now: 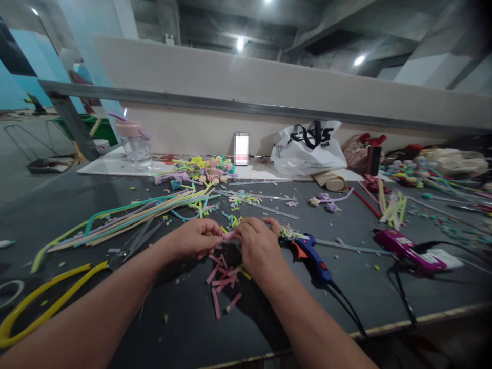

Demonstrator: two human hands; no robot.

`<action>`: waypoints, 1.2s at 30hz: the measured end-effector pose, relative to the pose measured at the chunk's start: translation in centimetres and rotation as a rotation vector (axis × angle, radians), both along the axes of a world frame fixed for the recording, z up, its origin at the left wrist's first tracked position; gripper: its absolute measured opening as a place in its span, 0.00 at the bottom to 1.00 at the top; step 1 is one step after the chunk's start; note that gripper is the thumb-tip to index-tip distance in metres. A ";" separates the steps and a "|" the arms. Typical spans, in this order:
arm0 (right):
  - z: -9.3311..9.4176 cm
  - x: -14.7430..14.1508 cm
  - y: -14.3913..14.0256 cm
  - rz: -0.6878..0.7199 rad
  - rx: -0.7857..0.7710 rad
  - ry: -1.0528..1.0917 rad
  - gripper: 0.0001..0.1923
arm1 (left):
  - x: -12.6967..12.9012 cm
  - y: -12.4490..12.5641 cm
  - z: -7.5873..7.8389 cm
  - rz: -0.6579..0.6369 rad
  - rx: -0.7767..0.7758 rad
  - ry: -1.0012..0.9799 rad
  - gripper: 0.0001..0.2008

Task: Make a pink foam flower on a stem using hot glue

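One short pink strip (229, 236) is held between both hands, above the dark tabletop (172, 310). Its near end is pinched by the thumb and forefinger of the left hand (195, 238), brought together with no visible gap; its other end is gripped by the right hand (259, 247), whose fingertips are partly hidden behind its own knuckles. Just below, more pink pieces (224, 277) are scattered loosely. To the right, a blue glue gun (318, 262) is laid down, while yellow-handled scissors (75, 291) are placed beside the left forearm, partly covered by it.
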State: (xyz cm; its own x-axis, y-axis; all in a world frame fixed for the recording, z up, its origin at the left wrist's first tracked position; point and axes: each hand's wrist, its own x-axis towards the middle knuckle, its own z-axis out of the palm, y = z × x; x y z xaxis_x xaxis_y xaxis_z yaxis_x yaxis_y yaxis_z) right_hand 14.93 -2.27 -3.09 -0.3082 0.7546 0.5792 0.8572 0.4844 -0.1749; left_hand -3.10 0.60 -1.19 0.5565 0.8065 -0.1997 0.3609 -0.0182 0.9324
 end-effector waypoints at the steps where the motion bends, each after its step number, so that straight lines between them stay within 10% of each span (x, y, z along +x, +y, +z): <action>1: 0.0 0.0 0.0 0.001 -0.005 -0.001 0.08 | 0.0 0.0 -0.1 -0.001 0.005 -0.004 0.14; 25: 0.7 -0.5 -0.5 0.027 -0.107 0.044 0.07 | 0.3 0.0 -0.3 0.078 0.098 0.052 0.19; 36: 1.0 0.6 0.3 0.117 -0.339 0.601 0.09 | 0.1 -0.2 0.8 0.172 0.180 0.024 0.16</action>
State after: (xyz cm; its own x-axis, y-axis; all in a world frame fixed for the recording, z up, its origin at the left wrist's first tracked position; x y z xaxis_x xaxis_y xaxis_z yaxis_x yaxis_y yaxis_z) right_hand 15.51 -1.99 -2.09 -0.0983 0.9052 0.4135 0.5098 0.4026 -0.7603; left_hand -3.00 0.36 -0.36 0.4050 0.9126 -0.0559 0.3946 -0.1193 0.9111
